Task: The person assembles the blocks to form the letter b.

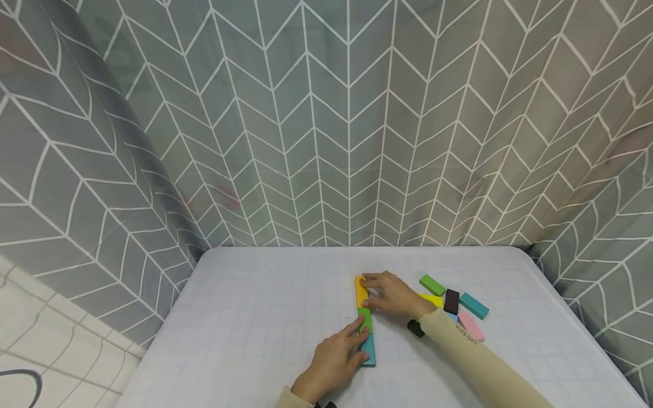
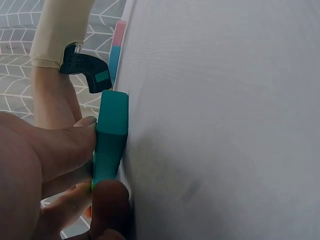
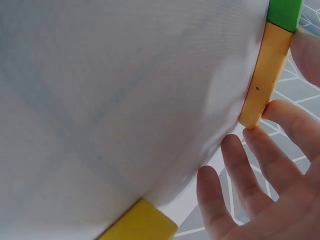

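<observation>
Spanning the orange block (image 1: 360, 293), right hand (image 1: 395, 294) pinches it lengthwise; left hand (image 1: 333, 358) grips the teal block (image 2: 114, 114).

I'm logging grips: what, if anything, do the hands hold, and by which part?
The right hand holds the orange block near its two ends. The left hand touches the teal block and green block; any grip cannot be told.

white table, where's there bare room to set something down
Bare: the table left of the left hand and block row; also right of the loose blocks. Crowded: around the right hand, between row and loose blocks.
</observation>
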Available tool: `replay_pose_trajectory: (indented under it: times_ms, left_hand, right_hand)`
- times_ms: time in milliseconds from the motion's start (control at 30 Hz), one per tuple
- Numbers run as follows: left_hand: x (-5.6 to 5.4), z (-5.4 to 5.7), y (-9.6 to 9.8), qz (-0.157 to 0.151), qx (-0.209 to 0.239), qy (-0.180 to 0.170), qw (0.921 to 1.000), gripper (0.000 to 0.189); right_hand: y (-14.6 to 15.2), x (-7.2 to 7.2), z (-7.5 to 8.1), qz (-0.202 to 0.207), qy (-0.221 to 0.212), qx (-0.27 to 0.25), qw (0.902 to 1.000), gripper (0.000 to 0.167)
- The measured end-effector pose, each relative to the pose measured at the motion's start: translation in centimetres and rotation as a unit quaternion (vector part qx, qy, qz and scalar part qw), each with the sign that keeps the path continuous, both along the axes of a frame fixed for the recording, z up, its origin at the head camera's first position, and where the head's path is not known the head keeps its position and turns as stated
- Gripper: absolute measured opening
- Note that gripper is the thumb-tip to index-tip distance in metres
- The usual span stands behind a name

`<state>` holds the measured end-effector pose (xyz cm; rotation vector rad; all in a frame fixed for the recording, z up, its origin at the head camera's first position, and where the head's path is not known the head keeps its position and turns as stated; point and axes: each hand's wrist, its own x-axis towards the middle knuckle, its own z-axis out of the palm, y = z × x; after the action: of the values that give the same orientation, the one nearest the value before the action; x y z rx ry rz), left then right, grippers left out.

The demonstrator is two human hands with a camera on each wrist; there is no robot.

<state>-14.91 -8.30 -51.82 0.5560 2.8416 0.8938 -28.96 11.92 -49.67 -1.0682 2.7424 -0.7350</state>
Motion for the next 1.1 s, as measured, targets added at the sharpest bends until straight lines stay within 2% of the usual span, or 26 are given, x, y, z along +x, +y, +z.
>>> replay_pose_trajectory:
  times_ms: [200, 367, 600, 767, 933, 1100]
  left_hand:
    - [-0.1, -0.2, -0.1, 0.001, -0.010, 0.007, 0.9999, 0.052]
    - [-0.1, -0.3, 0.0, 0.003, 0.000, 0.007, 1.0000, 0.051]
    - [0.1, -0.3, 0.0, 0.006, 0.005, 0.002, 1.0000, 0.051]
    - [0.4, -0.3, 0.1, 0.012, 0.004, -0.009, 0.9999, 0.052]
    - [0.4, -0.1, 0.0, 0.013, 0.002, -0.002, 0.9999, 0.052]
    - [0.3, -0.1, 0.0, 0.010, -0.002, 0.006, 0.9999, 0.052]
  right_hand:
    - [0.4, -0.3, -0.1, 0.012, -0.006, -0.004, 0.9999, 0.065]
    - [2.0, -0.6, 0.5, 0.005, -0.007, -0.025, 0.9997, 0.067]
    - [7.0, -0.7, 2.5, -0.005, 0.028, 0.029, 0.9992, 0.046]
    - [10.5, -0.3, 3.1, -0.003, 0.008, 0.068, 0.9976, 0.039]
    - [12.1, 0.0, 3.1, -0.014, -0.005, 0.065, 0.9978, 0.029]
    - [12.3, -0.1, 2.6, -0.034, -0.007, 0.060, 0.9976, 0.026]
